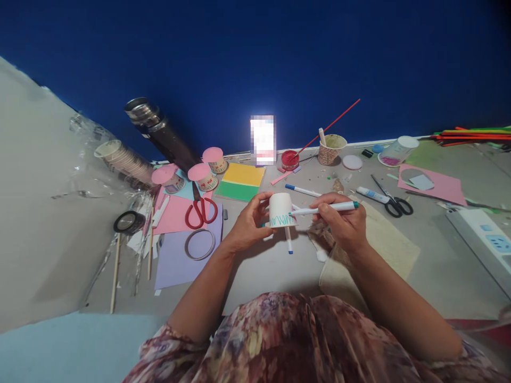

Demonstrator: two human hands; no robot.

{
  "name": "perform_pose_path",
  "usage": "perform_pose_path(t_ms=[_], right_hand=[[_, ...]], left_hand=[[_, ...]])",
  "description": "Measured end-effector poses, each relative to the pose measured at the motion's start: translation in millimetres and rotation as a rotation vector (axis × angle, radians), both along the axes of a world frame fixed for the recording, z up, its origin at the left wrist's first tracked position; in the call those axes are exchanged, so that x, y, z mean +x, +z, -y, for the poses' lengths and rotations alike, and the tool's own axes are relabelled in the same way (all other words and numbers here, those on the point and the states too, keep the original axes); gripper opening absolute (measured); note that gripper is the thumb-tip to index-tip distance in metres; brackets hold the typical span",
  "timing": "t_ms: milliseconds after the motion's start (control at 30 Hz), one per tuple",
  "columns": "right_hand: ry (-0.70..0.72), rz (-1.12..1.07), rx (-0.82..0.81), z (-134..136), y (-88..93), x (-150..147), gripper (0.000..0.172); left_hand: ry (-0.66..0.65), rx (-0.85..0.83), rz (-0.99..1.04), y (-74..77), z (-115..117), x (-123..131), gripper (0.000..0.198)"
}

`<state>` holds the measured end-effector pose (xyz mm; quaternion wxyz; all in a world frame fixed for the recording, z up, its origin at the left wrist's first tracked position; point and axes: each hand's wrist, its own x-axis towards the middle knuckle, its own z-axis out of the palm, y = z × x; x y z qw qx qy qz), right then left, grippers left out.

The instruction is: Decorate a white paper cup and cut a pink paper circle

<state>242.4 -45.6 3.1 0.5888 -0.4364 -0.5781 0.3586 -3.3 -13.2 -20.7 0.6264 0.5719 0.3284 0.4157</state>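
In the middle of the view my left hand (250,222) grips a small white paper cup (280,205) from its left side, with the cup turned upside down. A green zigzag line runs around the cup near its lower rim. My right hand (344,222) is closed around a white marker with a green end (335,207), and its tip meets the cup's right side at the zigzag. Below the cup a white pen with a blue end (289,242) shows in part. A blue-capped marker (302,190) lies just behind my hands.
At left are red-handled scissors (202,210), a tape ring (199,244), pink-topped decorated cups (203,177), stacked cups (123,162) and a dark flask (167,138). Black-handled scissors (393,201), a glue tube (372,194), pink paper (443,183) and a power strip (483,239) lie at right.
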Motion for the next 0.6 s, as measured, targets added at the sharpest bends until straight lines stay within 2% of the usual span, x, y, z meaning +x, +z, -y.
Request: perform_pose_path(t_ms=[233, 400, 600], right_hand=[[0.023, 0.033, -0.015, 1.3, -0.3, 1.5, 0.032], [0.012, 0.106, 0.041, 3.2, 0.3, -2.5, 0.027], [0.073, 0.271, 0.153, 3.8, 5.4, -7.7, 0.017]], left_hand=[[0.008, 0.035, -0.021, -1.5, -0.2, -1.1, 0.081], [0.108, 0.163, -0.250, 4.6, 4.0, 1.2, 0.074], [0.124, 0.259, -0.378, 10.5, 8.1, 5.4, 0.069]])
